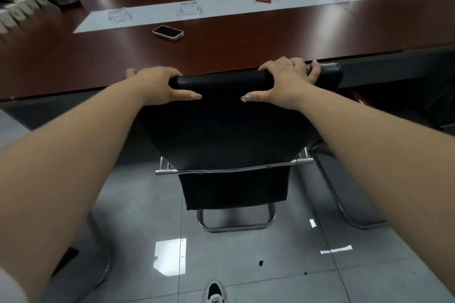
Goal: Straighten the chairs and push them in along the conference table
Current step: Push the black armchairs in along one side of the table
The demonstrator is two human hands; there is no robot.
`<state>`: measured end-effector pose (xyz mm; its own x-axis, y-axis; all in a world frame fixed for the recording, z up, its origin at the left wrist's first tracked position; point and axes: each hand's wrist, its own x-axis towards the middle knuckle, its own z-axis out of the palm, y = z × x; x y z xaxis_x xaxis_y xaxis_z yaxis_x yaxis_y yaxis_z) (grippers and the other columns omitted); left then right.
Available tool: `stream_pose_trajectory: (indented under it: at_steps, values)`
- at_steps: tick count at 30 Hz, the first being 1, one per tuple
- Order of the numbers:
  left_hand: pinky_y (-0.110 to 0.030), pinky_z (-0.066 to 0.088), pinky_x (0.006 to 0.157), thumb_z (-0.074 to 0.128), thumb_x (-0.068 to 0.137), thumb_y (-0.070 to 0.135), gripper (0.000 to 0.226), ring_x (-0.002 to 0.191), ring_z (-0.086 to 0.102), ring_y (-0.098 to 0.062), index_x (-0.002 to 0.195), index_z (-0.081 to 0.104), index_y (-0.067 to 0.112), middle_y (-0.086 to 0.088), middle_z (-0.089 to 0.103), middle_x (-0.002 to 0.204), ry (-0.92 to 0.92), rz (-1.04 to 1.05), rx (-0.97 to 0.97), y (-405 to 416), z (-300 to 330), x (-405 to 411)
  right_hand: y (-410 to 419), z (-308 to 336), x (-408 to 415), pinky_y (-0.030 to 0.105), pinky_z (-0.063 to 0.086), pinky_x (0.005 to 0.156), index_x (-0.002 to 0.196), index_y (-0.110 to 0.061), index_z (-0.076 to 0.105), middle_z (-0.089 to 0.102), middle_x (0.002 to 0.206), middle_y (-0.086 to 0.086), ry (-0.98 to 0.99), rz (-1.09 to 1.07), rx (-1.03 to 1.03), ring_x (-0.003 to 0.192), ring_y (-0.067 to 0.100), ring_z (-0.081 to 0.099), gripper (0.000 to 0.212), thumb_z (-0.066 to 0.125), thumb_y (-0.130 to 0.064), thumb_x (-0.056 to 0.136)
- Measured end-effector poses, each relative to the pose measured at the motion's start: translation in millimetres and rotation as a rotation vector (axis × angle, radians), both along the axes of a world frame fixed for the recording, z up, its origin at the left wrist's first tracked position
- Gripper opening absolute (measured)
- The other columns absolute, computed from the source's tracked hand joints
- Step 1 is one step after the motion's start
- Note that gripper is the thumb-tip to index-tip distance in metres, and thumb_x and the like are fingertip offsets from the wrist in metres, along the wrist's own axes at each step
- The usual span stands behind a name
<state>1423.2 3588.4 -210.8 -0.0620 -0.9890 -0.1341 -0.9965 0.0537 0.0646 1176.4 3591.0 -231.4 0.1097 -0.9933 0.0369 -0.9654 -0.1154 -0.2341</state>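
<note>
Both outstretched arms end with left hand (pixel 157 85) and right hand (pixel 285 81) clamped over the chair (pixel 221 130) top.

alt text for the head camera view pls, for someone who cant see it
A person's left hand and right hand grip the top edge of a black chair whose back meets the edge of a dark conference table. A phone lies face up on the table beyond it.

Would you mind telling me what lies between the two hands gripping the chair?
In the head view, only the black padded chair's top edge spans between the left hand and right hand.
</note>
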Motion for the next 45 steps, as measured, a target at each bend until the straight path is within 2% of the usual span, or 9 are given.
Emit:
stream_pose_trajectory:
  at_steps: [6,9,14,19,25,29,33,38,45]
  values:
    - [-0.04,0.029,0.095,0.05,0.07,0.074,0.063,0.102,0.052,-0.028,0.1,0.052,0.018,-0.001,0.055,0.092,-0.018,-0.017,-0.142,26,-10,-8,26,-9,0,0.05,0.008,0.111,0.123,-0.029,0.055,0.054,0.122,0.002,0.036,-0.056,-0.112,0.127,0.027,0.036,0.064,0.055,-0.07,0.074]
    - [-0.039,0.028,0.092,0.052,0.068,0.074,0.063,0.087,0.048,-0.023,0.093,0.056,0.016,0.003,0.052,0.076,0.032,0.006,-0.165,43,-13,-17,40,-7,-10,0.046,0.014,0.109,0.119,-0.031,0.057,0.056,0.119,0.002,0.037,-0.077,-0.083,0.125,0.026,0.038,0.06,0.056,-0.07,0.073]
    - [-0.042,0.027,0.094,0.049,0.067,0.076,0.059,0.083,0.045,-0.02,0.081,0.05,0.019,0.004,0.048,0.068,0.031,-0.009,-0.192,69,-15,-38,56,5,-32,0.043,0.021,0.102,0.117,-0.033,0.059,0.059,0.116,0.001,0.06,-0.05,-0.019,0.121,0.025,0.04,0.061,0.059,-0.071,0.069]
    - [-0.039,0.027,0.097,0.05,0.068,0.074,0.068,0.1,0.053,-0.026,0.106,0.058,0.019,0.001,0.054,0.083,0.022,0.077,-0.217,95,-17,-2,67,9,9,0.044,0.022,0.101,0.114,-0.034,0.06,0.057,0.109,-0.001,0.048,0.036,-0.022,0.12,0.025,0.04,0.058,0.059,-0.071,0.07]
    - [-0.037,0.028,0.094,0.053,0.067,0.071,0.053,0.082,0.045,-0.019,0.087,0.053,0.022,0.006,0.049,0.069,0.054,-0.006,-0.177,97,-14,12,88,5,17,0.044,0.021,0.101,0.108,-0.032,0.06,0.047,0.096,-0.004,0.016,-0.028,-0.025,0.118,0.025,0.039,0.054,0.059,-0.07,0.071]
    - [-0.034,0.029,0.091,0.058,0.069,0.066,0.047,0.081,0.042,-0.017,0.087,0.053,0.023,0.007,0.046,0.068,0.057,-0.048,-0.178,99,-13,14,105,-2,18,0.043,0.022,0.098,0.101,-0.031,0.06,0.05,0.098,-0.005,0.001,-0.046,-0.074,0.116,0.023,0.039,0.051,0.058,-0.071,0.07]
    - [-0.035,0.028,0.092,0.06,0.07,0.064,0.045,0.083,0.043,-0.019,0.088,0.054,0.022,0.004,0.05,0.071,0.057,-0.067,-0.167,98,-14,12,120,-12,14,0.042,0.022,0.096,0.114,-0.028,0.059,0.057,0.113,-0.003,0.018,-0.053,-0.15,0.116,0.023,0.041,0.062,0.055,-0.073,0.071]
    - [-0.037,0.029,0.094,0.058,0.066,0.068,0.056,0.092,0.054,-0.024,0.093,0.061,0.019,0.0,0.058,0.079,0.104,-0.005,-0.259,86,-17,7,99,-4,9,0.043,0.021,0.098,0.107,-0.028,0.061,0.052,0.1,-0.006,0.032,0.018,-0.18,0.113,0.022,0.042,0.057,0.052,-0.072,0.072]
    - [-0.034,0.025,0.081,0.055,0.067,0.072,0.056,0.08,0.045,-0.018,0.088,0.059,0.021,0.004,0.054,0.073,0.111,0.042,-0.247,77,-14,-22,68,7,-18,0.039,0.026,0.1,0.118,-0.03,0.058,0.058,0.112,0.0,0.086,0.068,-0.116,0.116,0.024,0.045,0.068,0.054,-0.074,0.067]
